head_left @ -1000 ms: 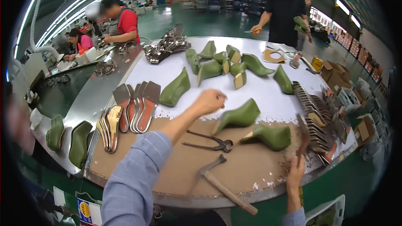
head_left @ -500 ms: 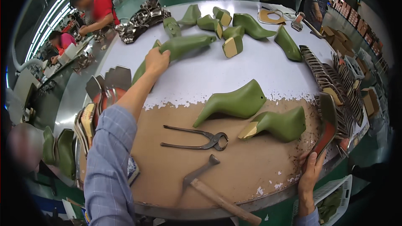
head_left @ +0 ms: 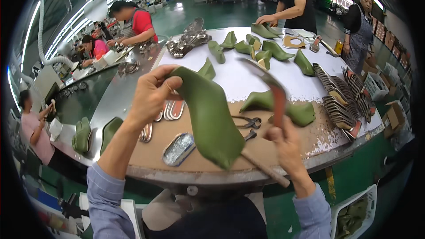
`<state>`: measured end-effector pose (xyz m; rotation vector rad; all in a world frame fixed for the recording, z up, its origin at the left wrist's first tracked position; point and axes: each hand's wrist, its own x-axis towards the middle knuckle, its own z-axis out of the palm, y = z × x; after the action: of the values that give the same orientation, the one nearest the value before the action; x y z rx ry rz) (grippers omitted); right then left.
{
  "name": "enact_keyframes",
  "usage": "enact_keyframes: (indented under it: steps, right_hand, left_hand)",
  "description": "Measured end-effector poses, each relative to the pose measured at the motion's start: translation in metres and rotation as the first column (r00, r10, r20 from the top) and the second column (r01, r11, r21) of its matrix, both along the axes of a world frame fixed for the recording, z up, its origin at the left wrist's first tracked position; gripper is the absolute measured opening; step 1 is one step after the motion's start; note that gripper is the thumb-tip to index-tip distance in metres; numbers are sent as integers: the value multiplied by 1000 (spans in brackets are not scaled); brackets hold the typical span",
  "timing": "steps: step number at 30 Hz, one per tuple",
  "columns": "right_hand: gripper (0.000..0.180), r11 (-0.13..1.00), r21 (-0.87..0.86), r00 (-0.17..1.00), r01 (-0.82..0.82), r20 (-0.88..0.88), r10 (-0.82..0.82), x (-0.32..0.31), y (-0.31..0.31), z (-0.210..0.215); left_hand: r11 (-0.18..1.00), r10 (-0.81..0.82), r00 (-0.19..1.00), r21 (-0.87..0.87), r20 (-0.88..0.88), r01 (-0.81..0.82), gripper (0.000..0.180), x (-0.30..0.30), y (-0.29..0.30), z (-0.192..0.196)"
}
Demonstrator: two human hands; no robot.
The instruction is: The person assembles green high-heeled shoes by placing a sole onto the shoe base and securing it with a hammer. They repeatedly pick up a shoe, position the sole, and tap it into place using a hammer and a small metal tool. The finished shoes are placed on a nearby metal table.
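Up in front of me, my left hand (head_left: 152, 89) pinches one end of a green shoe last (head_left: 208, 119), whose broad end hangs down over the table's near edge. In my right hand (head_left: 287, 150) is a curved insole (head_left: 278, 102), grey and red-brown, held upright by its lower end and slightly blurred. The last and the insole are apart. Behind them lie two more green lasts, one (head_left: 256, 102) partly covered by the insole, the other (head_left: 303, 114) to its right. Pincers (head_left: 250, 122) and a hammer (head_left: 268, 170) lie on brown board, partly hidden by the held last.
Stacked insoles (head_left: 338, 108) line the table's right side. Several lasts (head_left: 276, 49) and a heap of shiny metal pieces (head_left: 188, 40) lie farther back. A foil-like packet (head_left: 179, 148) sits near the front edge. Co-workers stand at the far side; a white crate (head_left: 354, 212) is low right.
My left hand has brought the green last from the table's far left up close to me. My right hand has lifted the insole inward from the right-hand stack. The view has tilted up.
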<state>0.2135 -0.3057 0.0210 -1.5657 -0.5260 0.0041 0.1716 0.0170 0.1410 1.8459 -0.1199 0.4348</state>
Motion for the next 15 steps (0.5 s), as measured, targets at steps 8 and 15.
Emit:
enact_keyframes:
  steps: [8, 15]
  right_hand:
    - [89, 749, -140, 757, -648, -3, 654, -82, 77, 26]
    - [74, 810, -470, 809, -349, 284, 514, -102, 129, -31]
  left_hand:
    - [995, 80, 978, -72, 193, -67, 28, -114, 14, -31]
    - [796, 586, 728, -425, 356, -432, 26, -187, 75, -53]
